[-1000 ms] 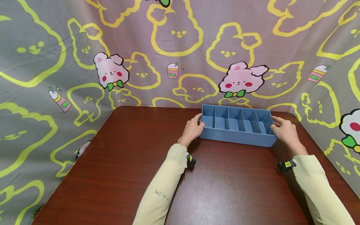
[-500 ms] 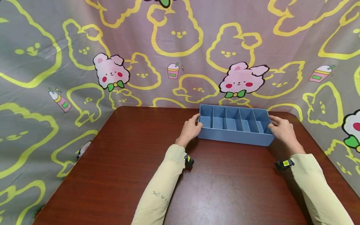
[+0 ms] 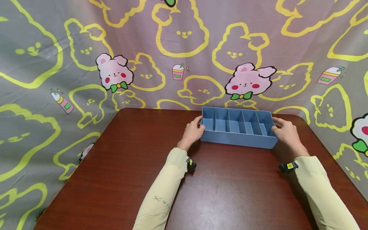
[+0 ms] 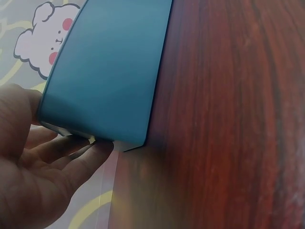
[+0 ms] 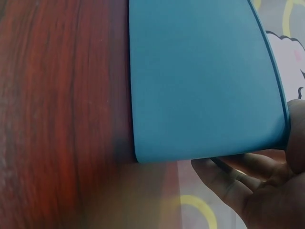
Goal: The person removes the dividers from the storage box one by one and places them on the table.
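Note:
A long blue storage box [image 3: 238,139], split by thin dividers into several compartments, sits near the back right of the table. My left hand [image 3: 192,132] grips its left end, thumb at the near top corner. In the left wrist view the fingers of that left hand [image 4: 52,171] lie against the end wall of the box [image 4: 105,76]. The opposite end is held by my right hand [image 3: 287,131], its thumb over the rim. From the right wrist, the box's smooth long side [image 5: 205,81] fills the middle, with the right hand's fingers [image 5: 228,183] at the end wall.
The dark red-brown wooden table [image 3: 129,166] extends left and forward of the box. A patterned curtain [image 3: 201,41] with rabbit faces hangs close behind the table and along both sides.
The box has slid slightly to the left along the table, both hands moving with it and keeping their hold on its ends.

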The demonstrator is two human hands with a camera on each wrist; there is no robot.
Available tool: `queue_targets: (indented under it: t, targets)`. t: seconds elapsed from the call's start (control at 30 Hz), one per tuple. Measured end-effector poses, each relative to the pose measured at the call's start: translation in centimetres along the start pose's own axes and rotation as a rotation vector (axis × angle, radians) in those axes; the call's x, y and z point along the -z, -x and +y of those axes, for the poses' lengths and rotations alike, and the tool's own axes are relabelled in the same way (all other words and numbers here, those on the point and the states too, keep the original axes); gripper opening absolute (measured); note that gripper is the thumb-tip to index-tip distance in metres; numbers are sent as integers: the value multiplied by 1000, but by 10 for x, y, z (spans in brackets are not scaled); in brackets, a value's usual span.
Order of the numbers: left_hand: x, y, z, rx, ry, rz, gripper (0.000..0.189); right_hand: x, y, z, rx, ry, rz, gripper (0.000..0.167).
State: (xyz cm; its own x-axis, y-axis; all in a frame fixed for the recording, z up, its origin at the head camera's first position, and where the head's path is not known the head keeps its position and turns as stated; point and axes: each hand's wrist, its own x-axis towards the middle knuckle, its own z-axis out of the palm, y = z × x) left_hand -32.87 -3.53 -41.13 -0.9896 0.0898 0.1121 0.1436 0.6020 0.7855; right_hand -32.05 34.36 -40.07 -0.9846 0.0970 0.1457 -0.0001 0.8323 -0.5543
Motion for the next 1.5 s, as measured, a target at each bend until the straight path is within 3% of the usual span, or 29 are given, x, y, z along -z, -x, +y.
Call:
queue_targets:
  t: [0.73,1.5]
  targets:
    - [13,5,-7,4,-3,6,55,-9,-4,-13,-29,-25,-12,54]
    - [24,8,-18,8,15,37,55,-20,-6,-25,23,-31,-9,53]
